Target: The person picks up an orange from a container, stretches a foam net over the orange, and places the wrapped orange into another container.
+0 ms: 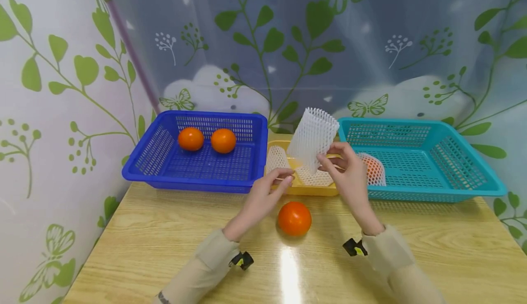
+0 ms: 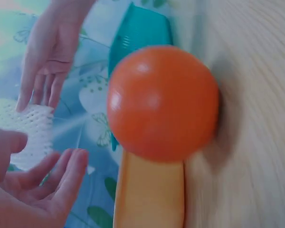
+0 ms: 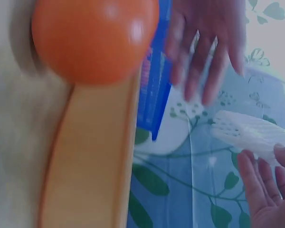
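Your sleeves are closest, over the desk. Teal basket at 1–2 o'clock: one netted fruit visible, looks done. Blue basket at 11: two bare fruits, presumably left. Yellow tray at 12: spare nets. Your right hand pinches a foam net; left hand beside it, fingers relaxed and parted, gripping nothing. Desk fruit at 12, before the tray: not yet netted.

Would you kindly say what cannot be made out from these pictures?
Head: left side of the wrapped fruit, behind the right hand.
Head: part of the yellow basket, behind the held foam net.
Left wrist: part of that net, beyond the left edge.
Right wrist: top of the orange fruit, beyond the upper edge.
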A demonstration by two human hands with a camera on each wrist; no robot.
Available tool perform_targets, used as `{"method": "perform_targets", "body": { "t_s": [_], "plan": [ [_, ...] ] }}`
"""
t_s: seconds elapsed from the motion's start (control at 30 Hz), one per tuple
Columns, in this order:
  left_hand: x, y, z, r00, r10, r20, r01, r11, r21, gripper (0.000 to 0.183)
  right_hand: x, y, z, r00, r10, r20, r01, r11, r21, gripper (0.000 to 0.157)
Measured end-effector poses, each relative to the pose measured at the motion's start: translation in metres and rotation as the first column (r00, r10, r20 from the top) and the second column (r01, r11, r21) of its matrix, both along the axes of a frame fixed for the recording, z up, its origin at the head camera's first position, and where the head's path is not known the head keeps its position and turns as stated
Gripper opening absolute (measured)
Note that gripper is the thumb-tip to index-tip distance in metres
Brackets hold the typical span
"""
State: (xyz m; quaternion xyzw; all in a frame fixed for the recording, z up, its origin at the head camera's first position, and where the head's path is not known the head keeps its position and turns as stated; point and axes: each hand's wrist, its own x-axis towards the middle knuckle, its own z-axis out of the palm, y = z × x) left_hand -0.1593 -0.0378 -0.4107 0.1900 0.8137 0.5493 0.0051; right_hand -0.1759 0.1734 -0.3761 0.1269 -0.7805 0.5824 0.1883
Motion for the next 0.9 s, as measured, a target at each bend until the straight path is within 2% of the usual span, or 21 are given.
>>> {"method": "perform_targets", "body": {
  "t_s": [0.1, 0.17, 0.27, 0.37, 0.5, 0.6, 0.73, 0.8, 0.83, 0.9],
  "plan": [
    [-0.002, 0.006, 0.003, 0.998, 0.018, 0.06, -0.028, 0.987, 0.16, 0.037, 0.008, -0.002, -0.005, 0.999, 0.047, 0.018, -0.045, 0.997, -0.054, 0.026],
    [-0.003, 0.01, 0.005, 0.994, 0.028, 0.107, -0.055, 0.965, 0.258, 0.033, 0.012, -0.004, -0.009, 0.998, 0.066, 0.022, -0.064, 0.995, -0.075, 0.026],
    [-0.004, 0.014, 0.005, 0.984, 0.052, 0.17, -0.114, 0.919, 0.377, 0.026, 0.016, -0.005, -0.015, 0.996, 0.088, 0.025, -0.086, 0.992, -0.096, 0.026],
    [-0.006, 0.015, 0.005, 0.973, 0.07, 0.218, -0.165, 0.877, 0.452, 0.025, 0.019, -0.006, -0.021, 0.995, 0.096, 0.038, -0.092, 0.992, -0.087, 0.028],
    [-0.006, 0.014, 0.005, 0.964, 0.064, 0.259, -0.189, 0.849, 0.494, 0.034, 0.021, -0.007, -0.025, 0.993, 0.105, 0.051, -0.101, 0.992, -0.076, 0.028],
    [-0.006, 0.014, 0.005, 0.949, 0.039, 0.312, -0.211, 0.814, 0.54, 0.035, 0.023, -0.007, -0.026, 0.989, 0.141, 0.051, -0.136, 0.987, -0.089, 0.026],
    [-0.007, 0.015, 0.007, 0.924, -0.024, 0.381, -0.247, 0.724, 0.644, 0.034, 0.024, -0.006, -0.025, 0.97, 0.235, 0.066, -0.226, 0.966, -0.126, 0.02],
    [-0.008, 0.015, 0.008, 0.912, -0.072, 0.403, -0.249, 0.684, 0.686, 0.029, 0.024, -0.006, -0.025, 0.959, 0.267, 0.096, -0.251, 0.957, -0.146, 0.025],
    [-0.008, 0.016, 0.008, 0.906, -0.098, 0.412, -0.245, 0.672, 0.699, 0.026, 0.024, -0.007, -0.024, 0.955, 0.271, 0.122, -0.251, 0.955, -0.156, 0.029],
    [-0.008, 0.018, 0.008, 0.89, -0.145, 0.432, -0.232, 0.671, 0.704, 0.023, 0.025, -0.008, -0.023, 0.945, 0.258, 0.202, -0.228, 0.96, -0.159, 0.034]
  ]
}}
